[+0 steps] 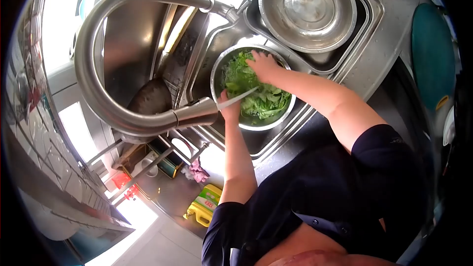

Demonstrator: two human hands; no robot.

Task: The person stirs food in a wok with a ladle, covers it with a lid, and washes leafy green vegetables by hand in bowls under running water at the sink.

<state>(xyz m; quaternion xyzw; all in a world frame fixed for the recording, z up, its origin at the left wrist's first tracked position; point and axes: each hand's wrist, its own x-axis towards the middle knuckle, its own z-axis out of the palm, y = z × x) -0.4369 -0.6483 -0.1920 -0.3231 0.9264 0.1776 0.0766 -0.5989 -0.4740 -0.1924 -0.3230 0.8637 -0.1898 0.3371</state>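
Leafy greens lie in water in a round metal bowl, which sits in the sink basin. My right hand reaches in over the far side of the bowl, its fingers curled into the leaves. At the bowl's left side is my left hand; its fingertips are partly hidden by the water and greens, so their grip is unclear. A stream of water runs from the faucet head across my left hand into the bowl.
The curved faucet neck arches over the left of the sink. A wide metal basin rests on the second sink compartment. Below left are a yellow bottle and a pink cloth. A green oval board is at right.
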